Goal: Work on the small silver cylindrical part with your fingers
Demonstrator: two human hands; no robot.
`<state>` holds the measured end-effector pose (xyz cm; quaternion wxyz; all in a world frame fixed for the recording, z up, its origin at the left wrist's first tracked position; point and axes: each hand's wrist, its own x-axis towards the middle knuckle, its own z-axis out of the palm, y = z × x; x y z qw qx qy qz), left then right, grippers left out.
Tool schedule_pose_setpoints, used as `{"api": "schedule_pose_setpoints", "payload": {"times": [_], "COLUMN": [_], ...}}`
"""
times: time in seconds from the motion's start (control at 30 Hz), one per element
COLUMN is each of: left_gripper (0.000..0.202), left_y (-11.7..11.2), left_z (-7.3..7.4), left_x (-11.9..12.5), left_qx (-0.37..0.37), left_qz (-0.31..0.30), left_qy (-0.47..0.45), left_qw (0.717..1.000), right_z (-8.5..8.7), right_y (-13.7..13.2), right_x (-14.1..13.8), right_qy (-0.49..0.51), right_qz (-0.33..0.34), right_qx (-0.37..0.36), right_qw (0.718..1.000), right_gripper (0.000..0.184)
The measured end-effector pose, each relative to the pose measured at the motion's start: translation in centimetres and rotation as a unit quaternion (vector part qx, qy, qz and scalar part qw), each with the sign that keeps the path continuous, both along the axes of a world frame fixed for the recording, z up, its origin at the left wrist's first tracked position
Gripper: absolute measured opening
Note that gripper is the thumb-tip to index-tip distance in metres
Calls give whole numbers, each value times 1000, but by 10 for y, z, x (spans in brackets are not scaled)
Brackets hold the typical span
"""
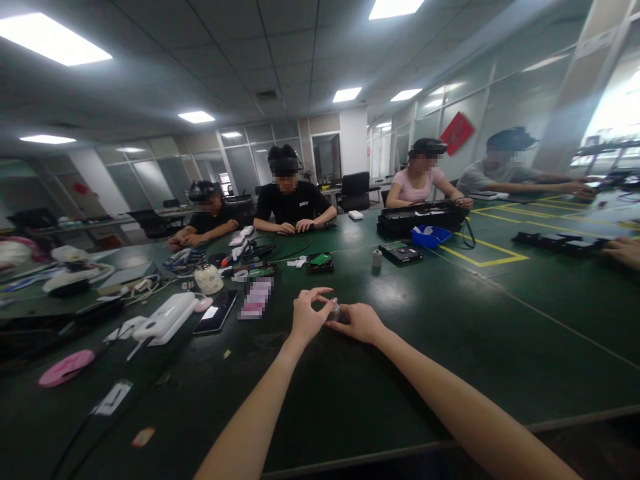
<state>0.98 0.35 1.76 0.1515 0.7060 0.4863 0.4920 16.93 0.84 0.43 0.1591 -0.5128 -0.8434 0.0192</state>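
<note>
The left hand (310, 315) has its grip pinching the top of a small silvery object (336, 311); the right hand (364, 323) has its grip about the lower part; the object is between the hands, low over the green surface (470, 320), its base hidden; beyond, a small pale cylinder (377, 259) stands near a hard drive (401, 253); a dark phone (217, 312) lies to the left.

Office workroom, green worktable (425, 380), black chair (355, 191), partitions (523, 100)
</note>
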Motion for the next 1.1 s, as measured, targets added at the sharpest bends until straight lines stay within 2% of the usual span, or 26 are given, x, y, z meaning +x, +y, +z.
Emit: {"api": "schedule_pose_setpoints", "payload": {"times": [0.13, 0.2, 0.27, 0.37, 0.43, 0.5, 0.67, 0.73, 0.83, 0.93, 1.1], "left_gripper": [20, 22, 23, 28, 27, 28, 30, 32, 35, 27, 18], "left_y": [6, 7, 6, 4, 4, 4, 4, 2, -1, 0, 11], "left_z": [-5, -7, -7, -5, -3, 0, 6, 7, 8, 8, 6], "left_x": [1, 2, 2, -1, -4, -8, -14, -14, -13, -11, -22], "left_qx": [-67, -86, -59, -2, 8, -1, -29, -12, 8, -4, 9], "left_qz": [-101, -128, -109, -39, -15, -27, -121, -111, -54, -41, -31], "left_qy": [-101, -116, -87, -21, -2, -9, -7, 33, 79, 66, -31], "left_qw": [987, 981, 989, 999, 1000, 1000, 992, 993, 995, 997, 999], "right_z": [2, 2, 1, 0, 0, 0, 1, 1, 1, 2, 3], "right_y": [-3, -3, -3, -3, -3, -3, -4, -3, -3, -4, -5], "right_x": [-2, -3, -3, -4, -4, -4, -3, -3, -4, -4, -3], "right_qy": [-1, -3, -4, 0, 4, 6, 5, 7, 12, 12, 20], "right_qz": [8, 12, 11, 9, 10, 10, 7, 7, 7, 6, 12], "right_qx": [-10, -10, -9, -10, -11, -8, -1, -3, -10, -15, -12], "right_qw": [1000, 1000, 1000, 1000, 1000, 1000, 1000, 1000, 1000, 1000, 1000], "right_gripper": [52, 51, 52, 54, 55, 55, 56, 56, 54, 55, 55]}}
